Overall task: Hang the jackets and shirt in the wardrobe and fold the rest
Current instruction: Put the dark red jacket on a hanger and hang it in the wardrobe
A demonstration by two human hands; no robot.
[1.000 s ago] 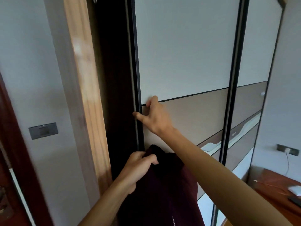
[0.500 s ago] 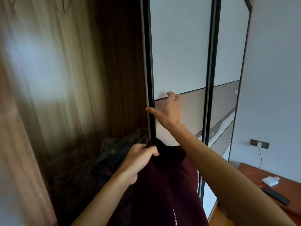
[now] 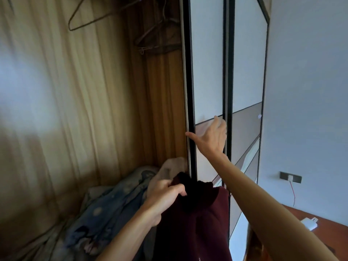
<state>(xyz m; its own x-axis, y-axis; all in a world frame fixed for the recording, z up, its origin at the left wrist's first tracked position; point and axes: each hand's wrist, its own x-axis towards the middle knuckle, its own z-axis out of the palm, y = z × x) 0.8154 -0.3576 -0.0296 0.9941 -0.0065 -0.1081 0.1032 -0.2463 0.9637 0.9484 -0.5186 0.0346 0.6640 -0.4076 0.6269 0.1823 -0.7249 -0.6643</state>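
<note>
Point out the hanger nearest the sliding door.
The dark hanger right beside the sliding door edge; the thin wire hanger hangs farther left.

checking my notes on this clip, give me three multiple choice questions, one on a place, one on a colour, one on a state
1. Where are the wire hangers?
A) high inside the wardrobe
B) on a wall hook
C) on the floor

2. What colour is the jacket in the grip of the left hand?
A) yellow
B) dark maroon
C) white

3. How is the sliding door under the right hand?
A) fully closed
B) lifted off its frame
C) slid open

Answers: 1 A, they hang at the top of the open compartment; 2 B, the bunched fabric is dark maroon; 3 C, the wooden interior shows left of the door's edge.
</note>
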